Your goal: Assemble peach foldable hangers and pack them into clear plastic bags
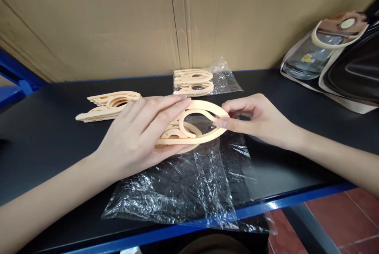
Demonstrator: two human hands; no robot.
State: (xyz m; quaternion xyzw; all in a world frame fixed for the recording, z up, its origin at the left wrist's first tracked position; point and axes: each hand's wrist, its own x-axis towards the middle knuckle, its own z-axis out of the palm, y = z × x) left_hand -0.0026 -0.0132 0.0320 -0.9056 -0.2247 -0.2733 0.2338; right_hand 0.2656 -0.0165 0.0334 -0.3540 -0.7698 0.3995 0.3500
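Note:
Cream plastic folding hangers (207, 106), folded up, are between my hands above the shelf. My left hand (133, 135) wraps over their left part, fingers on top and thumb below. With thumb and forefinger, my right hand (251, 120) pinches the rounded right end of the upper hanger. Beneath it part of another hanger shows, though my left palm hides much of both. A clear plastic bag (177, 191) lies crinkled under and in front of my hands, reaching over the front edge. More folded hangers (100, 114) rest in a stack beyond my left hand.
At the back, a clear bag (226, 82) contains further folded hangers (194, 82). A transparent bottle (310, 56) with a brown lid and strap leans beside a black bag (355, 64) at right. Cardboard (118, 21) stands behind the black shelf (38, 135), which has a blue front edge.

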